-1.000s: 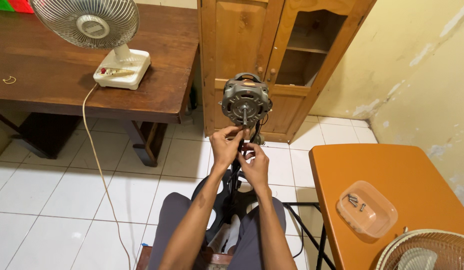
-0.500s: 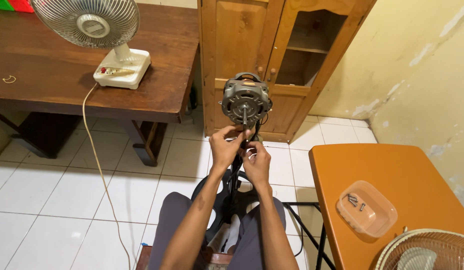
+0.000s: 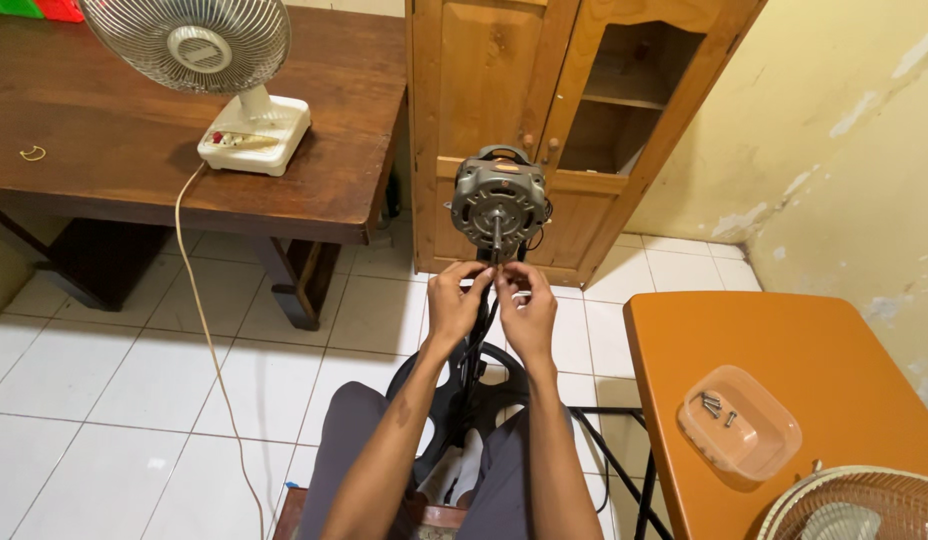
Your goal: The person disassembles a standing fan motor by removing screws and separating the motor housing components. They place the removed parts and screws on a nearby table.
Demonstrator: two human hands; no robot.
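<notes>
Both hands are raised side by side just below the grey fan motor [image 3: 499, 205], which is mounted upright on a dark stand [image 3: 474, 350] between the knees. Its thin shaft [image 3: 497, 238] is pointed out of the motor's face toward the camera, directly above the meeting fingertips. The left hand [image 3: 454, 300] and right hand [image 3: 529, 308] are pinched together around something small near the shaft's tip; what is gripped cannot be told. Neither hand is clearly nearer.

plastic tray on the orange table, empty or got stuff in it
Not empty: the clear plastic tray on the orange table holds a few small screws near one end.
</notes>
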